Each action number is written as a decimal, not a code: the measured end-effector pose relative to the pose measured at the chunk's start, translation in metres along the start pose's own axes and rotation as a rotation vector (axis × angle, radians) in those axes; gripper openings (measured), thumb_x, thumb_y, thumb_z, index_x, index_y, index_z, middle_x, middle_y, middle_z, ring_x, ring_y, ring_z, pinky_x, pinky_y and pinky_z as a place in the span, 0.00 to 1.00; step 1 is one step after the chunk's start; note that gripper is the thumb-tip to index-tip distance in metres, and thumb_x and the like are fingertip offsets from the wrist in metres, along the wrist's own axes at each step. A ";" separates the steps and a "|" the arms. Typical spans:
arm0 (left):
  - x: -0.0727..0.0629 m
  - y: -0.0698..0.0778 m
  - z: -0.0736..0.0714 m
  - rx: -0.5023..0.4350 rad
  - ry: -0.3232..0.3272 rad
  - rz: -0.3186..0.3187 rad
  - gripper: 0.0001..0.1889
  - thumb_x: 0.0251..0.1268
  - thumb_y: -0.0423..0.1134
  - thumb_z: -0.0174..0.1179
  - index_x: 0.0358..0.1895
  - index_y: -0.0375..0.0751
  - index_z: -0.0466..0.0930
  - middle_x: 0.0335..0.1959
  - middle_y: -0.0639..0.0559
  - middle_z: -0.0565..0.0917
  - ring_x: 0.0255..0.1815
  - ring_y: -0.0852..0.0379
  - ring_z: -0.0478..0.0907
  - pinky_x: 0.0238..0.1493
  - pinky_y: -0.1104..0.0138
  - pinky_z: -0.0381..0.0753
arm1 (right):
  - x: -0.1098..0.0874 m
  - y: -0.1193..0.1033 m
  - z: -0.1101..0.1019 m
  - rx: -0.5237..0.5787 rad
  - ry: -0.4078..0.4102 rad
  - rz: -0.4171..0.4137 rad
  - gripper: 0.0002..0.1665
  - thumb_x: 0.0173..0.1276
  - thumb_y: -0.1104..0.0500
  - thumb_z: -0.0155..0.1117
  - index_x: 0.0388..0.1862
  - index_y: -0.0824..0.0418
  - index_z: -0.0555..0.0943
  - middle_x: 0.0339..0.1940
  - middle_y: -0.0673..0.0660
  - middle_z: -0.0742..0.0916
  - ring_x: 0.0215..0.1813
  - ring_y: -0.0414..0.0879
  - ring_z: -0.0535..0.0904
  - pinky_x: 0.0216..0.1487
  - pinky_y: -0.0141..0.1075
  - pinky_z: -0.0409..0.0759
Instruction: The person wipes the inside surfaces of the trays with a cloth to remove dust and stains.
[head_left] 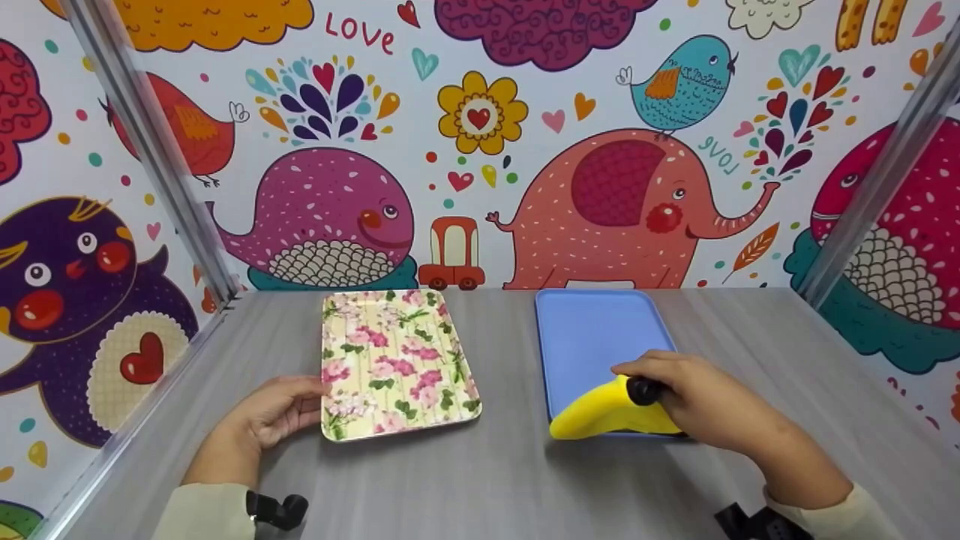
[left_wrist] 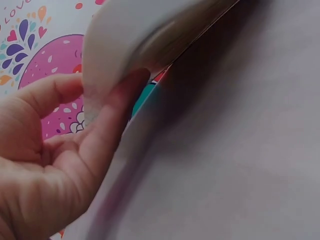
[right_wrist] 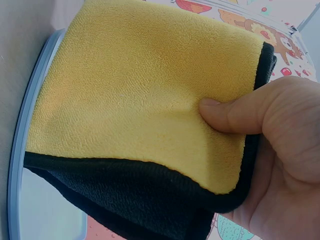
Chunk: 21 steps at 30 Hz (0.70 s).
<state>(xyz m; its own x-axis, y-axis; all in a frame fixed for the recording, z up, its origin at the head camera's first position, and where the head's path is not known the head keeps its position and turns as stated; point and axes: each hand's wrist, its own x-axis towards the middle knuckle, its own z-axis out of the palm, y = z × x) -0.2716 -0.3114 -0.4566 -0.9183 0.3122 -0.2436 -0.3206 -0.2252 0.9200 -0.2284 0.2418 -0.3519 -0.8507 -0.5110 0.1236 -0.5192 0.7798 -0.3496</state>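
Observation:
At the left of the head view my left hand [head_left: 281, 411] pinches the left edge of a flower-patterned tray [head_left: 397, 367]. In the left wrist view the thumb is on one side of the tray rim [left_wrist: 102, 60] and the fingers are on the other; its near side is raised off the table. My right hand [head_left: 694, 394] grips a folded yellow cloth [head_left: 600, 411] with black edging and a dark underside. Thumb on top, it holds the cloth [right_wrist: 145, 85] by one side in the right wrist view. Beneath the cloth lies a blue tray [head_left: 600, 322], its near right part hidden.
Both trays are on a grey wood-grain table [head_left: 495, 480], with a strip of tabletop between them. A cartoon-printed wall [head_left: 465, 187] rises at the back edge. Metal posts [head_left: 161, 150] stand at the corners, with printed panels along both sides.

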 end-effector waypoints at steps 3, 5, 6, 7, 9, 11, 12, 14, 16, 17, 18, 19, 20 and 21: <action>0.002 -0.001 0.003 -0.043 -0.003 0.011 0.12 0.74 0.26 0.51 0.40 0.36 0.86 0.38 0.49 0.91 0.43 0.57 0.89 0.51 0.66 0.89 | 0.000 0.000 0.000 0.003 -0.002 0.000 0.30 0.69 0.73 0.63 0.64 0.48 0.85 0.53 0.49 0.89 0.53 0.48 0.82 0.62 0.55 0.84; 0.003 -0.001 0.005 -0.071 0.004 0.025 0.14 0.74 0.25 0.49 0.39 0.36 0.86 0.37 0.48 0.91 0.42 0.57 0.89 0.50 0.66 0.89 | 0.000 0.000 0.000 0.005 -0.001 0.001 0.30 0.69 0.73 0.63 0.64 0.48 0.85 0.54 0.50 0.89 0.53 0.48 0.82 0.62 0.55 0.84; 0.004 -0.001 0.006 -0.083 0.010 0.033 0.14 0.74 0.25 0.48 0.39 0.36 0.86 0.37 0.48 0.92 0.42 0.57 0.89 0.50 0.67 0.89 | 0.000 0.000 0.000 0.006 0.000 -0.002 0.30 0.69 0.73 0.63 0.64 0.48 0.85 0.54 0.50 0.89 0.53 0.48 0.82 0.62 0.55 0.84; 0.004 0.000 0.007 -0.090 0.020 0.040 0.15 0.74 0.25 0.48 0.39 0.36 0.86 0.37 0.49 0.92 0.42 0.58 0.89 0.49 0.67 0.89 | 0.000 0.000 0.000 0.007 0.002 -0.004 0.30 0.69 0.73 0.63 0.64 0.48 0.85 0.54 0.50 0.89 0.53 0.48 0.82 0.62 0.54 0.84; 0.006 0.000 0.010 -0.098 0.049 0.052 0.15 0.74 0.25 0.48 0.38 0.37 0.86 0.35 0.50 0.91 0.40 0.59 0.89 0.48 0.68 0.89 | 0.000 0.000 0.001 0.007 0.006 -0.008 0.29 0.69 0.72 0.64 0.64 0.48 0.85 0.54 0.49 0.89 0.53 0.48 0.82 0.62 0.54 0.84; 0.007 0.000 0.013 -0.104 0.078 0.060 0.15 0.74 0.26 0.48 0.37 0.38 0.86 0.34 0.50 0.91 0.39 0.59 0.89 0.47 0.69 0.89 | 0.000 0.000 0.001 0.007 0.009 -0.012 0.29 0.69 0.72 0.64 0.64 0.48 0.85 0.53 0.49 0.89 0.53 0.48 0.83 0.62 0.54 0.84; 0.008 0.000 0.015 -0.109 0.086 0.061 0.15 0.74 0.26 0.48 0.37 0.38 0.86 0.34 0.50 0.91 0.38 0.59 0.89 0.47 0.69 0.89 | 0.000 0.000 0.001 0.007 0.009 -0.010 0.29 0.69 0.72 0.64 0.64 0.48 0.85 0.53 0.49 0.89 0.53 0.48 0.83 0.61 0.54 0.84; 0.008 0.001 0.018 -0.118 0.100 0.066 0.15 0.74 0.26 0.48 0.36 0.38 0.86 0.34 0.50 0.91 0.38 0.59 0.89 0.47 0.69 0.89 | 0.000 0.000 0.001 0.010 0.009 -0.004 0.30 0.69 0.72 0.64 0.64 0.47 0.85 0.53 0.49 0.89 0.53 0.48 0.82 0.62 0.54 0.84; 0.008 0.001 0.020 -0.120 0.109 0.074 0.14 0.75 0.26 0.49 0.36 0.38 0.86 0.33 0.50 0.91 0.37 0.59 0.89 0.46 0.69 0.89 | 0.000 0.000 0.001 0.014 0.008 0.000 0.30 0.69 0.73 0.64 0.64 0.47 0.85 0.53 0.49 0.89 0.53 0.48 0.82 0.62 0.54 0.83; 0.008 0.001 0.022 -0.121 0.113 0.077 0.14 0.75 0.27 0.49 0.36 0.38 0.86 0.33 0.50 0.91 0.37 0.59 0.89 0.46 0.69 0.89 | 0.000 0.001 0.001 0.016 0.008 0.002 0.30 0.69 0.73 0.63 0.64 0.47 0.85 0.54 0.49 0.89 0.53 0.48 0.82 0.62 0.54 0.83; 0.008 0.001 0.023 -0.119 0.116 0.080 0.14 0.76 0.27 0.49 0.37 0.38 0.86 0.33 0.50 0.91 0.37 0.59 0.89 0.46 0.69 0.89 | 0.000 0.001 0.001 0.019 0.008 0.004 0.31 0.69 0.73 0.63 0.64 0.47 0.85 0.54 0.49 0.89 0.54 0.48 0.82 0.62 0.55 0.83; 0.008 0.002 0.025 -0.116 0.119 0.082 0.14 0.76 0.27 0.49 0.37 0.38 0.86 0.33 0.50 0.91 0.37 0.59 0.89 0.46 0.69 0.89 | 0.000 0.001 0.001 0.021 0.009 0.004 0.31 0.69 0.74 0.63 0.64 0.47 0.85 0.54 0.50 0.89 0.54 0.49 0.83 0.62 0.55 0.83; 0.008 0.002 0.027 -0.112 0.122 0.085 0.14 0.76 0.27 0.49 0.37 0.39 0.86 0.33 0.50 0.91 0.37 0.59 0.89 0.46 0.69 0.89 | 0.000 0.001 0.001 0.023 0.010 0.005 0.31 0.69 0.74 0.63 0.64 0.48 0.85 0.54 0.50 0.89 0.54 0.49 0.83 0.62 0.55 0.83; 0.008 0.002 0.029 -0.110 0.125 0.088 0.14 0.76 0.27 0.50 0.37 0.39 0.86 0.34 0.50 0.91 0.37 0.59 0.89 0.46 0.69 0.89 | 0.000 0.001 0.001 0.024 0.010 0.006 0.31 0.68 0.74 0.63 0.64 0.48 0.85 0.55 0.50 0.89 0.55 0.50 0.83 0.62 0.55 0.83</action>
<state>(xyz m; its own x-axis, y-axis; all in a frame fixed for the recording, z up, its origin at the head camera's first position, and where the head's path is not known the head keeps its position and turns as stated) -0.2732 -0.2827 -0.4481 -0.9633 0.1709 -0.2067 -0.2553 -0.3480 0.9021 -0.2288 0.2417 -0.3531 -0.8544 -0.5030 0.1308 -0.5124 0.7735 -0.3729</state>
